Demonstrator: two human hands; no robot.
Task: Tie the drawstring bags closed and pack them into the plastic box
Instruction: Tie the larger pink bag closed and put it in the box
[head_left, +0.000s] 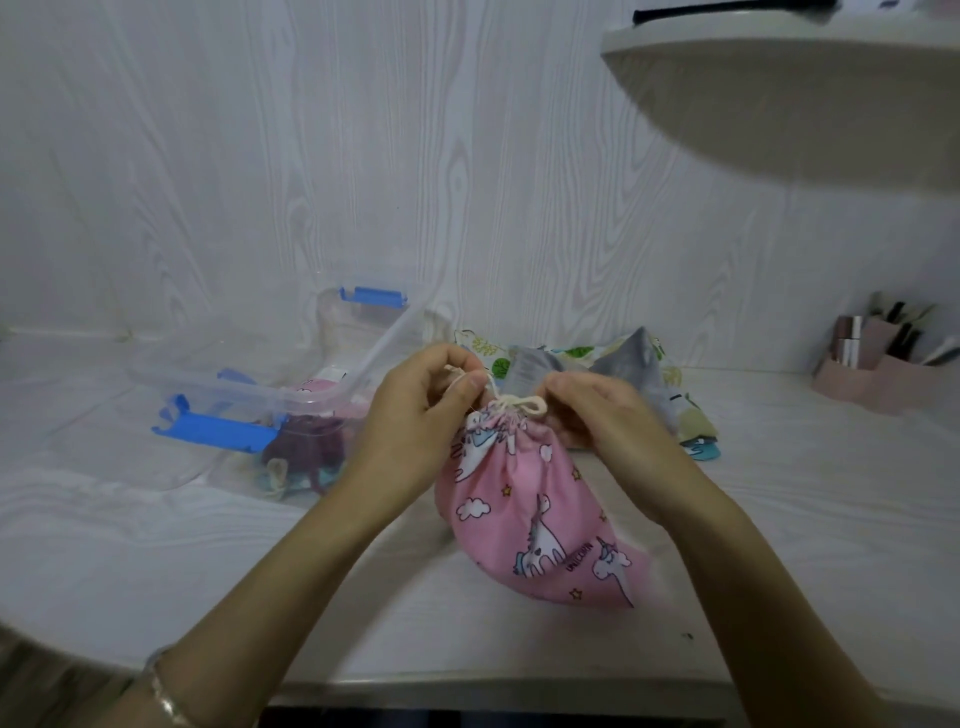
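The left hand (421, 410) pinches one end of the cord (519, 402) and the right hand (597, 415) pinches its loop, both at the gathered neck of the pink bag (524, 499). The bag lies on the counter (779, 545), its body trailing from the neck toward 5 o'clock. The plastic box (306, 399) sits at 10 o'clock, nearer the left hand.

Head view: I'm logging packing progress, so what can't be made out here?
Head view: whether the cord on the pink bag is knotted; the left hand and right hand grip it and cover its ends.
Plastic box contents: uncountable through its hazy wall and blue latch.
Spare bags behind: partly hidden by the hands.
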